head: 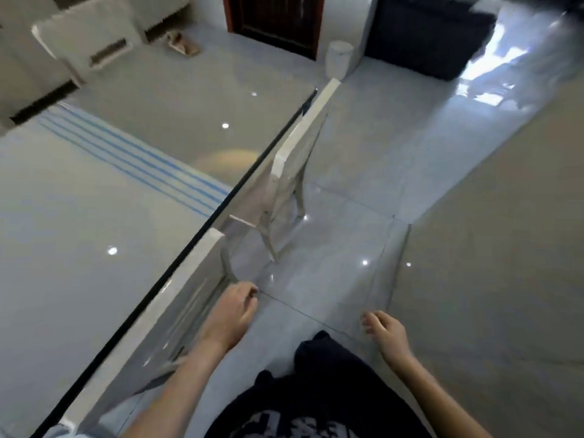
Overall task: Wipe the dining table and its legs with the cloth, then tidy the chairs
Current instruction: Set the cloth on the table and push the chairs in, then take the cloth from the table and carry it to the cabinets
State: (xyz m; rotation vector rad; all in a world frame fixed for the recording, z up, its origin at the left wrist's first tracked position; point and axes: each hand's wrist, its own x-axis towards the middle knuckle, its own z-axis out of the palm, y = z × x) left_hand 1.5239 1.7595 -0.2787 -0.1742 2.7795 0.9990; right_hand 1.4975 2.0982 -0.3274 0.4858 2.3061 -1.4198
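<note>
The glossy grey dining table [94, 248] with a black edge fills the left side. A white cloth with blue stripes [132, 156] lies flat on it toward the far side. Two white chairs stand tucked along the table's right side, one near [177, 295] and one farther off [297, 137]. My left hand [232, 311] hovers just right of the near chair's back, fingers loosely curled, holding nothing. My right hand [387, 333] hangs over the floor, relaxed and empty. The table's legs are hidden.
A third white chair [85, 36] stands beyond the table's far end. A white bin [339, 56], a dark door [275, 20] and a dark sofa [426, 36] are at the back. A grey wall [505, 248] bounds the tiled aisle [347, 216] on the right.
</note>
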